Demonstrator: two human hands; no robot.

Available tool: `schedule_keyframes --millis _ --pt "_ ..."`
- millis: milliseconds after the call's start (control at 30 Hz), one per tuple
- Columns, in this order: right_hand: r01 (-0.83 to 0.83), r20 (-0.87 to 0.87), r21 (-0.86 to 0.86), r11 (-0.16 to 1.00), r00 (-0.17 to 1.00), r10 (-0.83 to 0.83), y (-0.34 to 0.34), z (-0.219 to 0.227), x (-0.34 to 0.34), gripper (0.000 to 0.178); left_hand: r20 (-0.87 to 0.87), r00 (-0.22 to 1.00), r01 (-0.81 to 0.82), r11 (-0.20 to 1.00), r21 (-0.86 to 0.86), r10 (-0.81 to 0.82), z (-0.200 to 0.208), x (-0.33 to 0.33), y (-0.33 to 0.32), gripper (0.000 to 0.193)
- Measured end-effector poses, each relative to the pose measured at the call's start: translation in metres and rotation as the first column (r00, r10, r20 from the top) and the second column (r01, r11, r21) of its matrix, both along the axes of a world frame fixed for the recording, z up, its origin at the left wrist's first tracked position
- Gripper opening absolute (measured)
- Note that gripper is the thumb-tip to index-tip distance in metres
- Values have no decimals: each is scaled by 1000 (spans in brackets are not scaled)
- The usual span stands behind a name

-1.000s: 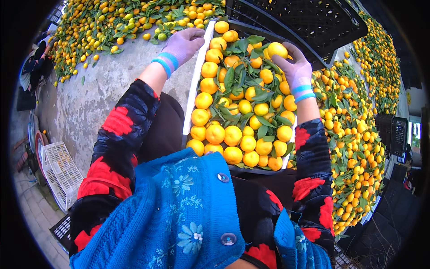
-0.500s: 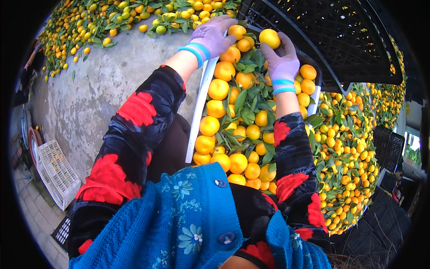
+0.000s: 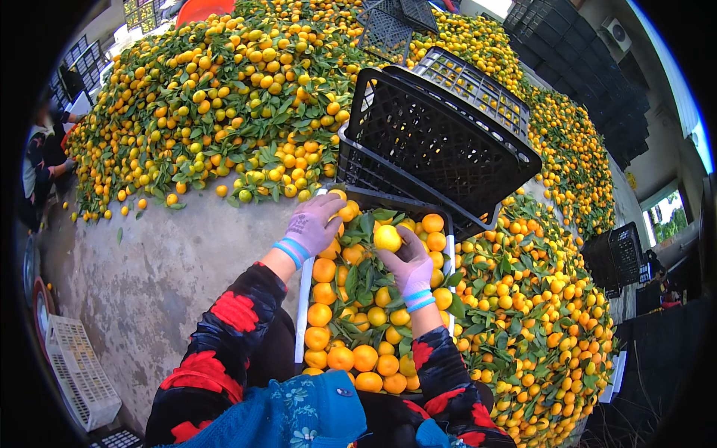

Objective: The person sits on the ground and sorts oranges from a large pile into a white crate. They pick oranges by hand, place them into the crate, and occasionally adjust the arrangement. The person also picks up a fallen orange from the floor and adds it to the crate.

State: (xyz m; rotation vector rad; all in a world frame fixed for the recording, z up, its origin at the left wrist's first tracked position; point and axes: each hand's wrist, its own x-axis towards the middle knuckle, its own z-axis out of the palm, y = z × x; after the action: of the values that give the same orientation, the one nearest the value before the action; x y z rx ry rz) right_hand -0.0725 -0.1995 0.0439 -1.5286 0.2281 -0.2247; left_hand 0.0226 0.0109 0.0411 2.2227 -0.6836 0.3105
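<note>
A crate with white side edges (image 3: 302,313) stands before me, filled with orange mandarins (image 3: 341,358) and loose green leaves (image 3: 364,270). My right hand (image 3: 412,267), in a lilac knit glove with a blue cuff, pinches one yellow-orange mandarin (image 3: 387,237) just above the others. At the crate's far left corner my left hand (image 3: 310,222), gloved alike, has its fingers curled against a mandarin (image 3: 346,213); its fingertips are partly hidden.
A black plastic crate (image 3: 441,142) tilts just beyond the filled one. Mandarin heaps with leaves lie behind (image 3: 224,112) and to the right (image 3: 538,313). Concrete floor (image 3: 172,284) stretches left, with a white crate (image 3: 78,369). Another person (image 3: 45,157) is at the far left.
The view has tilted up, showing more of the heaps and the black crate. My right hand still holds its mandarin, now more over the crate's middle. The left hand stays at the far left corner.
</note>
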Motion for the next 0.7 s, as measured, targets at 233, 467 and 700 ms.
schedule_keyframes --millis 233,467,700 --pt "-5 55 45 999 998 3 -20 22 -101 56 -301 948 14 955 -298 -108 13 -55 22 31" --pt "-173 -85 -75 982 982 167 3 -31 -156 57 -570 804 121 985 -123 -170 19 -139 35 29" --pt "-285 -176 -328 901 955 238 50 -42 -138 50 -511 844 191 982 1 -164 10 -173 42 30"
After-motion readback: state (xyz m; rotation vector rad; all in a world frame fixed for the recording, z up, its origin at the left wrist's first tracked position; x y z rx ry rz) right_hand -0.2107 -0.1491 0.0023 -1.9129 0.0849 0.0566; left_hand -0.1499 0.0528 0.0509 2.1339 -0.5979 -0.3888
